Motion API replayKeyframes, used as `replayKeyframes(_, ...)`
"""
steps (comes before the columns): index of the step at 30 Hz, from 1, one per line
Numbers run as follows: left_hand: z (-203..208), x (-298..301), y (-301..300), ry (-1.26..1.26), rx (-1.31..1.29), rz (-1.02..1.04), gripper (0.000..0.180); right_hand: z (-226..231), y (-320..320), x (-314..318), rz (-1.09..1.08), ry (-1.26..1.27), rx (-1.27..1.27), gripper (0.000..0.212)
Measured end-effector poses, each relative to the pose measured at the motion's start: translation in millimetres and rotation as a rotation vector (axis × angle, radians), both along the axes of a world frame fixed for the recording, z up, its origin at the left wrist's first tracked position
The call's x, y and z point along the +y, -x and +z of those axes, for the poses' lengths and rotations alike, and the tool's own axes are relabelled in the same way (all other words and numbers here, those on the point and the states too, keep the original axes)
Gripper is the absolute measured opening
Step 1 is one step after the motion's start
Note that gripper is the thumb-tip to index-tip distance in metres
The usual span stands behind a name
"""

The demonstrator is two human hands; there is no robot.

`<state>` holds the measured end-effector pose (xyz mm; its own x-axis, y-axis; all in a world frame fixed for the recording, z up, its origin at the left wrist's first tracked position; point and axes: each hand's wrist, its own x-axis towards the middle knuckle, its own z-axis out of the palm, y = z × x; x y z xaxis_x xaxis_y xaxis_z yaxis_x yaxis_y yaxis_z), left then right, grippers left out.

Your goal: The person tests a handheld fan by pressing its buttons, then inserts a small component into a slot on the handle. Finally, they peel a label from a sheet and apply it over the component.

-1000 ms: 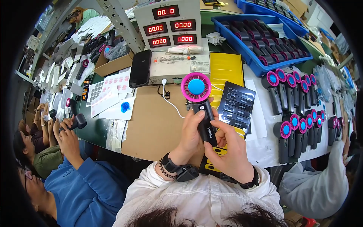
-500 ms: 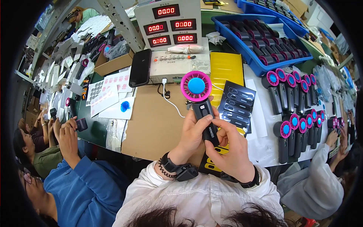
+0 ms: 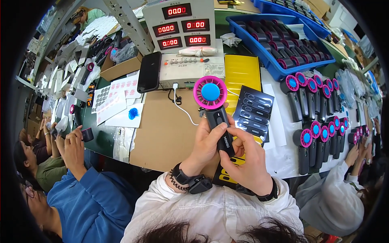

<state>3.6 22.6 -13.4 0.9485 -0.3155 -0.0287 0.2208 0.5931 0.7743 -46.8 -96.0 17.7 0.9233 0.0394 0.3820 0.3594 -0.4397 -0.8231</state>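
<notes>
A handheld fan [image 3: 225, 142] with a black handle, a pink grille and a blue centre is upright before me, tilted slightly. My left hand [image 3: 206, 139] is wrapped round its handle, the thumb lying on the front below a small display. My right hand [image 3: 252, 162] grips the lower end of the handle, its thumb and fingers closed around it. A small light mark shows on the display. Beneath the fan lies a brown cardboard sheet [image 3: 158, 141]. A sheet of black oblong labels [image 3: 254, 111] is right of the fan, partly over a yellow sheet [image 3: 242, 75].
A tester [image 3: 190, 71] with red digits stands at the back, a white cable [image 3: 184, 109] and black phone [image 3: 149, 72] by it. A blue crate [image 3: 263, 60] holds black fan parts. Several finished-looking fans [image 3: 304, 139] lie right. Co-workers sit on both sides; one wears a blue sleeve [image 3: 93, 198].
The fan's display has gone from lit digits to a small mark. My hands hold the same place. The left neighbour's hands and the right co-worker have shifted a little.
</notes>
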Motion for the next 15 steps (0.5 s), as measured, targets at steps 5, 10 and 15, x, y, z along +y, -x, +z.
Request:
replayKeyframes(5, 1.0, 0.7, 0.2, 0.019, 0.028, -0.008, 0.044, -0.1, -0.2, -0.2, -0.001, 0.01, 0.002, 0.048)
replayKeyframes(10, -0.8, 1.8, -1.3, 0.006, -0.005, -0.014, 0.045, -0.7, -0.3, 0.0, 0.011, 0.018, -0.004, 0.049)
replayKeyframes(15, -1.9, 2.4, -1.7, 0.015, 0.002, -0.021, 0.045, -0.8, -0.1, 0.6, 0.016, 0.013, -0.003, 0.049)
